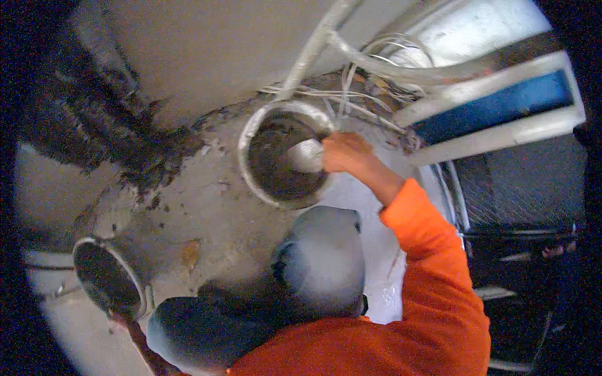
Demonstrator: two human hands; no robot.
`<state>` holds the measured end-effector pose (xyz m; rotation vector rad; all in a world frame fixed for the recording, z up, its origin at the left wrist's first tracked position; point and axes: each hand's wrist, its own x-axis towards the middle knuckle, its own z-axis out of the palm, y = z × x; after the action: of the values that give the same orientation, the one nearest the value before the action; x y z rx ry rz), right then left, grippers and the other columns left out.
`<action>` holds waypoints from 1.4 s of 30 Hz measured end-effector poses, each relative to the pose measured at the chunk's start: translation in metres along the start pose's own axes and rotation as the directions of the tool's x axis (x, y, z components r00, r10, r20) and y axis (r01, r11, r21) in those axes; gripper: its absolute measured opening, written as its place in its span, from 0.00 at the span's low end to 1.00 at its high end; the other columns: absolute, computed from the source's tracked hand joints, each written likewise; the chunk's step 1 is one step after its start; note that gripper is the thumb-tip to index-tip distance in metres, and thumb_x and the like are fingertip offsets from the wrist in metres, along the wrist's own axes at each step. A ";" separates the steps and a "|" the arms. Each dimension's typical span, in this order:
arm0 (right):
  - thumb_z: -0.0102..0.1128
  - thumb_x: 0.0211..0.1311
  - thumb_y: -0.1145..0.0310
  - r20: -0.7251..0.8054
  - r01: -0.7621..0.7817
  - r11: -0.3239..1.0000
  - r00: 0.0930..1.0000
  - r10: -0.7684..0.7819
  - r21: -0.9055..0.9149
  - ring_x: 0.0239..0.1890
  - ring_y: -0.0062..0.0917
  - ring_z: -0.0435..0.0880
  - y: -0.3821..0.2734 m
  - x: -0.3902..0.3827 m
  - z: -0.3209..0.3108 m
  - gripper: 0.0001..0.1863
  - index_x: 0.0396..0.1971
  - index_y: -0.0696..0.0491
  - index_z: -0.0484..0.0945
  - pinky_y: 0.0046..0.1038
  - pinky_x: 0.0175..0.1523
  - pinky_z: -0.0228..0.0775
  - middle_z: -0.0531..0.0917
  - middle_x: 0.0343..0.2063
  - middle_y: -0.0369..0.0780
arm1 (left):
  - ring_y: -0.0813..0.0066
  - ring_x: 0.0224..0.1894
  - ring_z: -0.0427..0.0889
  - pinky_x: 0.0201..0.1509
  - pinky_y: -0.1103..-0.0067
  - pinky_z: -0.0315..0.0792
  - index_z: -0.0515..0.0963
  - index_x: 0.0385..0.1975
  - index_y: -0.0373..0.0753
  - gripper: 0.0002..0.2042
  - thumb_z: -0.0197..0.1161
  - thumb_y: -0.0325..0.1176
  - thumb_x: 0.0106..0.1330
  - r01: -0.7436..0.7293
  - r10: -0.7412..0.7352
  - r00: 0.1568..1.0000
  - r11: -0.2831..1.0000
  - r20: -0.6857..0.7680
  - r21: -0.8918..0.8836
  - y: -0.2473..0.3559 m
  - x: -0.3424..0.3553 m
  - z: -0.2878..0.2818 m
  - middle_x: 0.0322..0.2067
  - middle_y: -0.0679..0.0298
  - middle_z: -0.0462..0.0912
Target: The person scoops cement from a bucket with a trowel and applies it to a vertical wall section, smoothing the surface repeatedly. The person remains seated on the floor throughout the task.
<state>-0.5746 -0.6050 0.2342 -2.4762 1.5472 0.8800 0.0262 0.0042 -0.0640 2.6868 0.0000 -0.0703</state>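
Note:
A round white bucket [247,145] with dark soil-like material [276,160] in it stands ahead of me. My right hand [348,152] reaches over its right rim, closed on a pale scoop [306,155]. The scoop's rounded end lies over the dark material; its handle is hidden in my fingers. At the lower left, a dark pot with a light rim [128,271] leans with its mouth showing. My left hand [120,321] grips the near edge of that pot. What the pot holds is too dark to make out.
My bent knees [329,257] are close below the bucket. White pipes [307,59] and loose pale cables [382,103] run behind it. A white frame with a blue panel [501,109] stands at the right. Dark debris [144,150] lies along the wall, and a brown leaf [190,254] on the floor.

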 end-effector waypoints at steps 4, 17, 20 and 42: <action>0.58 0.54 0.63 -0.085 0.179 0.984 0.980 -0.179 -0.006 0.38 0.50 0.87 -0.014 0.006 0.036 0.13 0.31 0.56 0.86 0.46 0.45 0.81 0.86 0.34 0.53 | 0.52 0.46 0.82 0.50 0.58 0.76 0.78 0.56 0.36 0.22 0.47 0.45 0.74 -0.003 -0.010 0.998 0.982 0.067 0.190 -0.007 0.010 -0.006 0.46 0.49 0.83; 0.58 0.64 0.49 -0.075 0.348 0.810 0.931 -0.356 0.473 0.28 0.46 0.85 0.035 0.003 0.083 0.23 0.22 0.56 0.81 0.48 0.37 0.77 0.84 0.23 0.50 | 0.53 0.60 0.72 0.60 0.59 0.69 0.73 0.59 0.35 0.22 0.46 0.43 0.75 0.098 -0.121 0.989 0.968 0.087 0.231 -0.004 -0.011 -0.029 0.59 0.44 0.70; 0.58 0.63 0.51 -0.438 0.356 0.898 0.872 -0.219 0.259 0.28 0.47 0.85 0.032 -0.012 0.077 0.20 0.23 0.54 0.80 0.49 0.39 0.77 0.84 0.24 0.49 | 0.49 0.57 0.74 0.56 0.59 0.71 0.74 0.54 0.33 0.21 0.47 0.45 0.74 0.042 -0.043 0.999 0.998 0.000 -0.050 0.024 -0.036 -0.037 0.56 0.41 0.72; 0.59 0.54 0.63 -0.216 0.190 0.955 0.966 -0.140 0.229 0.36 0.44 0.87 -0.006 -0.021 0.072 0.10 0.27 0.54 0.85 0.46 0.40 0.80 0.85 0.29 0.50 | 0.58 0.41 0.80 0.45 0.63 0.76 0.76 0.50 0.32 0.19 0.52 0.42 0.72 0.084 -0.095 0.994 0.979 -0.053 -0.183 0.022 -0.005 0.002 0.41 0.51 0.80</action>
<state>-0.6065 -0.5592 0.1836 -2.5215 1.3759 0.3971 0.0209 -0.0161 -0.0563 2.5054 0.1407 -0.0142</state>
